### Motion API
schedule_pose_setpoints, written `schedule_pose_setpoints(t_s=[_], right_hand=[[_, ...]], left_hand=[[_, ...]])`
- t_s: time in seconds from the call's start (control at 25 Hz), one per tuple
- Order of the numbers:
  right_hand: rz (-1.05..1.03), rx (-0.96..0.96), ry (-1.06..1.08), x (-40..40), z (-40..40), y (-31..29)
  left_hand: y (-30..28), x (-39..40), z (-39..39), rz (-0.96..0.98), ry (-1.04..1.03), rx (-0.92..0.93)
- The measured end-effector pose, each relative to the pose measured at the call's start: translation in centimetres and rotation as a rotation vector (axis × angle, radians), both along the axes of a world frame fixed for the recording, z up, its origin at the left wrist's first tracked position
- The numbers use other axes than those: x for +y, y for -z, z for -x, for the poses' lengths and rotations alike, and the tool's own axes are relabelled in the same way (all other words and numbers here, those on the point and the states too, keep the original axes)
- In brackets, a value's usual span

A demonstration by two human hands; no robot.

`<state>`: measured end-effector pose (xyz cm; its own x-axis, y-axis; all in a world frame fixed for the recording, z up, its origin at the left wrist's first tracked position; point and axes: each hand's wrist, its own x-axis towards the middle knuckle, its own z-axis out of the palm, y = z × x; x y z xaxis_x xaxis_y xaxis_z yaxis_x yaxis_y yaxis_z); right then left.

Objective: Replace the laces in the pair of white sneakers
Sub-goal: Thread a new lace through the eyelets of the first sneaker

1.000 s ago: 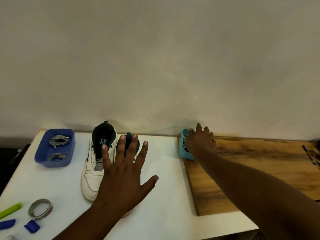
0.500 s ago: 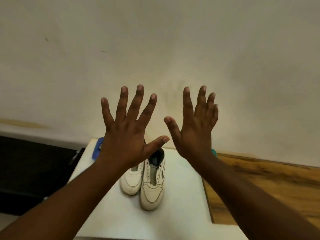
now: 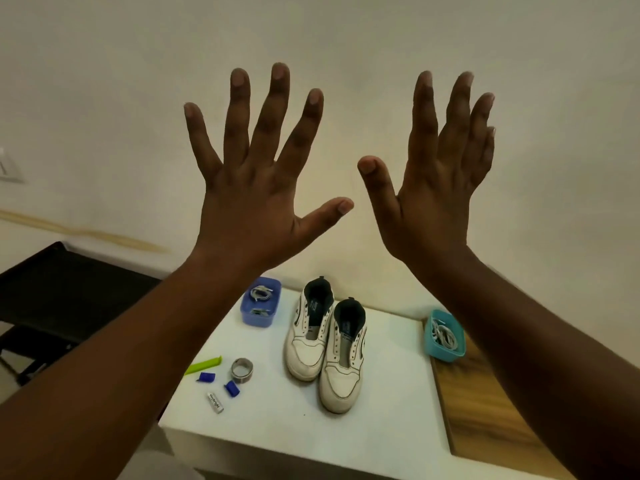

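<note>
Half a second earlier both hands were already raised with fingers spread, and a second earlier the right one had been down at the teal tub while the left hovered over the shoes; now the left hand and the right hand were lifted higher and closer to the camera, both released, fingers straight and splayed, holding nothing, well above the table. The view had also swung and pulled back, so more of the tabletop showed. The pair of white sneakers stood side by side near the middle of the white table, toes toward the person, their eyelets showing no laces. That suggested the old laces were out and relacing had not begun; the raised empty hands looked like a pause or a signal, not a working step. Left of the sneakers sat a blue tub with greyish laces coiled in it; right of them, at the table's edge, a teal tub held pale laces. In front of the sneakers and to their left lay a green marker, a roll of tape, two small blue caps and a small white tube. A wooden board lay to the right of the sneakers, a dark bench far to their left, and a plain pale wall rose behind.
</note>
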<state>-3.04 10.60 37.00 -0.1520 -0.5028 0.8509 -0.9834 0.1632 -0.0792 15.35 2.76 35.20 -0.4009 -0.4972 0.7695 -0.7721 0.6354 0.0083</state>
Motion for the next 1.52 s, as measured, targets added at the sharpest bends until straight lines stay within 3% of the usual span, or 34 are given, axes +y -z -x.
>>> schedule_pose_setpoints(t_s=[0.16, 0.32, 0.6, 0.8, 1.04, 1.32, 1.52], right_hand=[[-0.102, -0.042, -0.036, -2.4, -1.3, 3.0], [-0.334, -0.115, -0.073, -6.1, -1.7, 10.1], [-0.82, -0.18, -0.202, -14.5, -1.0, 24.6], [-1.193, -0.202, -0.171, -19.8, -1.5, 30.8], [-1.435, -0.075, -0.112, -24.0, -2.3, 33.0], [-1.541, 0.136, -0.002, -25.6, -2.3, 36.8], [-1.244, 0.168, -0.025, -23.8, -1.7, 34.4]], left_hand=[[3.5, -1.6, -1.1, -0.048, -0.001, -0.008], [11.0, -5.0, -1.6, -0.168, -0.013, -0.081], [25.5, -9.4, -1.8, -0.416, -0.111, -0.431], [30.6, -11.4, -1.4, -0.56, -0.12, -0.366], [33.4, -12.6, -0.1, -0.531, -0.119, -0.281], [33.6, -12.7, -0.1, -0.572, -0.177, -0.252], [32.3, -12.3, -0.3, -0.567, -0.163, -0.199]])
